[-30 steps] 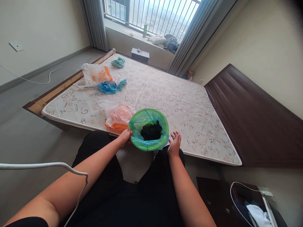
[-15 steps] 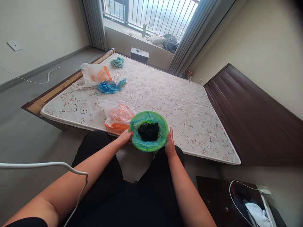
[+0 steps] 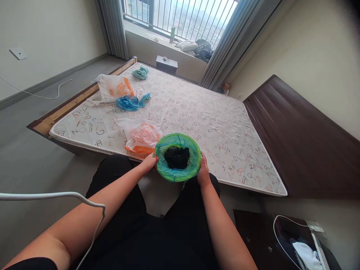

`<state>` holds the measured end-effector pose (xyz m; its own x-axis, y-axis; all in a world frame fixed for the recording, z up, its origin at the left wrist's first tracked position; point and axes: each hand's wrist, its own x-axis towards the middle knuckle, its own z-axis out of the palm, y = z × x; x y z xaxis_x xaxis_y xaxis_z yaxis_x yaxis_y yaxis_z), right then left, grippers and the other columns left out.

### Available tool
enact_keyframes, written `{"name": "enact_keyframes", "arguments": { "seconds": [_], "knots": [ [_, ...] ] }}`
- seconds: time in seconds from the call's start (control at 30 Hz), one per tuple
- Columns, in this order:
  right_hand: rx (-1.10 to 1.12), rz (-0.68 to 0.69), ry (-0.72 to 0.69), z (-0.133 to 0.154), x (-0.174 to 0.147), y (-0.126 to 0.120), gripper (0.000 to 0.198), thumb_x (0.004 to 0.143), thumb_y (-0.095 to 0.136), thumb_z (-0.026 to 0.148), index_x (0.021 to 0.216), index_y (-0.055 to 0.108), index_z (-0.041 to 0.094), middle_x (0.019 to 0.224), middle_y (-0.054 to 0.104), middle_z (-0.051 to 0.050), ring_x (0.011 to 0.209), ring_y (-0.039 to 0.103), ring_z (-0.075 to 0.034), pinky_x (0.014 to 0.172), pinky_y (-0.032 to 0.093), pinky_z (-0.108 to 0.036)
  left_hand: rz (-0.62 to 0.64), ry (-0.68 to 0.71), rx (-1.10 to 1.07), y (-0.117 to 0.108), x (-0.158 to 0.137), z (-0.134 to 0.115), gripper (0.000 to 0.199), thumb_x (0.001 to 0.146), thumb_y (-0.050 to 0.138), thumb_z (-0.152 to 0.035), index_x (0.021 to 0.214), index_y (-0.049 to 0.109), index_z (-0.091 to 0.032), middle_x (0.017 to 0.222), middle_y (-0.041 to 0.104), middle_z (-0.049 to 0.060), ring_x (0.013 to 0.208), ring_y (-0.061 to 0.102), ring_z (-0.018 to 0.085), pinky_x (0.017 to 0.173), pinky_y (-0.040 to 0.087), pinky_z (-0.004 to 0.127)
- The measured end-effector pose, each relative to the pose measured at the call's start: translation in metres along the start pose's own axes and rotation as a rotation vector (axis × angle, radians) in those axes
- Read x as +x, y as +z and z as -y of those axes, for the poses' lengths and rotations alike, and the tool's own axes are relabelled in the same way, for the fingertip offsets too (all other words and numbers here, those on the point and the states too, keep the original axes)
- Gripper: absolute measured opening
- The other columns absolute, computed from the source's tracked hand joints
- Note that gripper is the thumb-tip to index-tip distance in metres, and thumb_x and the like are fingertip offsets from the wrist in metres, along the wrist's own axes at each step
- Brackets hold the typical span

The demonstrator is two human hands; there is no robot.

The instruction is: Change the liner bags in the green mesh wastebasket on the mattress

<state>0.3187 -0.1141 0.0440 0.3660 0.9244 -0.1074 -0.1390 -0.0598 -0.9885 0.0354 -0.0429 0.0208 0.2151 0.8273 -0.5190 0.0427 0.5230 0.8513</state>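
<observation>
Moved since a second ago: your right hand (image 3: 204,172), open and apart from the bin then, now lies against its side.
Green bin (image 3: 177,178): between your hands, over the gap between your knees, mouth tilted toward you.
Bin liner (image 3: 170,140): blue-green, folded over the rim; dark contents (image 3: 177,157) inside, too black to make out.
Left grip: your left hand (image 3: 148,163) is clamped on the rim, at a red tie (image 3: 156,159).
Right grip: contact along the side; you can't tell how far the fingers wrap.
Step in hand: seemingly steadying the lined bin; any next move calls for even support and a liner kept on the rim.
Printed bag (image 3: 142,135): just beside the bin's left, likeliest to snag.
White cable (image 3: 56,195): crosses your left forearm in view, perhaps in the way.
Mattress (image 3: 219,131): beyond, with a blue bag (image 3: 131,102) farther off.
</observation>
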Motion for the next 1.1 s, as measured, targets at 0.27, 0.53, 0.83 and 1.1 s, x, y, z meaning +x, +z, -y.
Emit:
{"name": "enact_keyframes", "arguments": {
  "seconds": [0.27,0.53,0.83,1.1],
  "knots": [
    [0.070,0.003,0.006,-0.010,0.005,-0.003,0.066,0.098,0.051,0.069,0.149,0.054,0.027,0.150,0.061,-0.007,0.141,0.054,-0.026,0.121,0.039,-0.049,0.003,-0.013,-0.018,0.000,-0.002,-0.002,0.019,0.077,0.068,-0.017,0.094,0.060,-0.021,0.059,0.062,0.000,0.049,0.056,0.019,0.050,0.040,0.027],
    [0.058,0.026,-0.001,-0.012,0.006,-0.006,0.061,0.097,0.050,0.069,0.137,0.063,0.025,0.141,0.067,-0.006,0.137,0.057,-0.026,0.119,0.040,-0.047,0.000,-0.029,-0.005,0.001,-0.005,-0.004,0.015,0.077,0.069,-0.019,0.089,0.060,-0.021,0.060,0.063,0.001,0.051,0.058,0.019,0.051,0.040,0.027],
    [0.038,0.041,0.019,-0.010,0.006,-0.005,0.063,0.096,0.050,0.072,0.137,0.064,0.026,0.140,0.067,-0.006,0.133,0.059,-0.028,0.113,0.046,-0.048,-0.002,0.000,0.000,-0.002,-0.002,-0.002,0.014,0.076,0.066,-0.015,0.088,0.060,-0.020,0.061,0.062,0.000,0.050,0.056,0.017,0.051,0.041,0.026],
    [-0.045,0.061,-0.027,0.001,0.003,0.000,0.060,0.096,0.055,0.069,0.133,0.069,0.025,0.136,0.070,-0.008,0.135,0.058,-0.030,0.116,0.045,-0.048,0.008,0.015,0.015,-0.004,0.004,0.003,0.012,0.078,0.066,-0.019,0.088,0.061,-0.020,0.062,0.063,0.001,0.051,0.057,0.017,0.053,0.043,0.026]
  ]
}}
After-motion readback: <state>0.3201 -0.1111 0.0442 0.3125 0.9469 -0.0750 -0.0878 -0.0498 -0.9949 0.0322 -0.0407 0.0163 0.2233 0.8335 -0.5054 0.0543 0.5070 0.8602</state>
